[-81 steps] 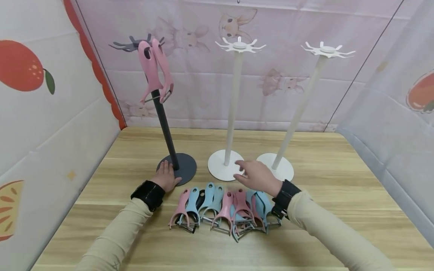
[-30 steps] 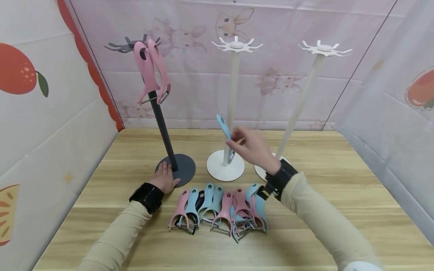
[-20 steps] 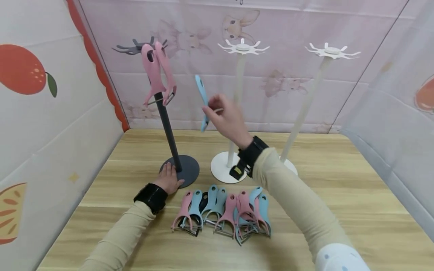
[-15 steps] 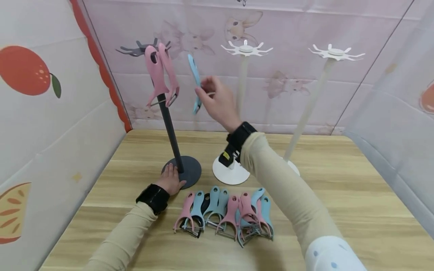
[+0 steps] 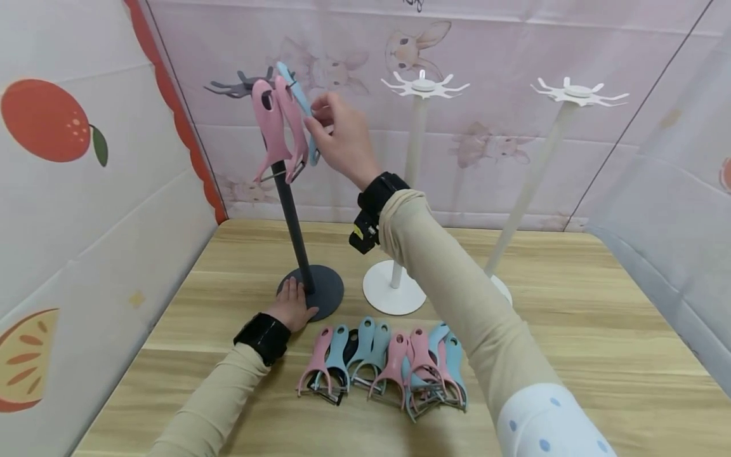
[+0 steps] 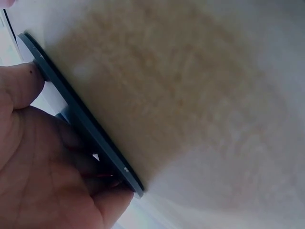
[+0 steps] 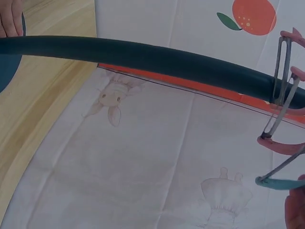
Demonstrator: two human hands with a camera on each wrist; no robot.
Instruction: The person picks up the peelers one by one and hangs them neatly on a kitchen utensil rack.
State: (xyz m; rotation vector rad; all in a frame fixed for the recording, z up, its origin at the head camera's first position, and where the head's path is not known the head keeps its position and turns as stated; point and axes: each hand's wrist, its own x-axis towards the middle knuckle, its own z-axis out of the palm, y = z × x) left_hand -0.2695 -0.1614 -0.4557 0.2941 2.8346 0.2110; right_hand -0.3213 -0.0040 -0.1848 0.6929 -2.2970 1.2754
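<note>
The person's right grip [image 5: 342, 136] pinches a light-blue peeler [image 5: 301, 95] at the hooks of the dark stand [image 5: 294, 219] on the left, just beside two hanging pink peelers [image 5: 271, 130]. The left grip [image 5: 291, 308] rests on that stand's round base [image 5: 328, 293]. Two white stands [image 5: 416, 143] rise farther right; a row of mixed peelers [image 5: 395, 358] lies nearer on the wooden counter [image 5: 594, 355].

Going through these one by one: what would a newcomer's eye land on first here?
Probably the two pink peelers hanging from the dark stand on the left, with the right hand holding a blue peeler close beside them. Next, likely the row of pink, blue and black peelers across the table, in front of the stands.
</note>
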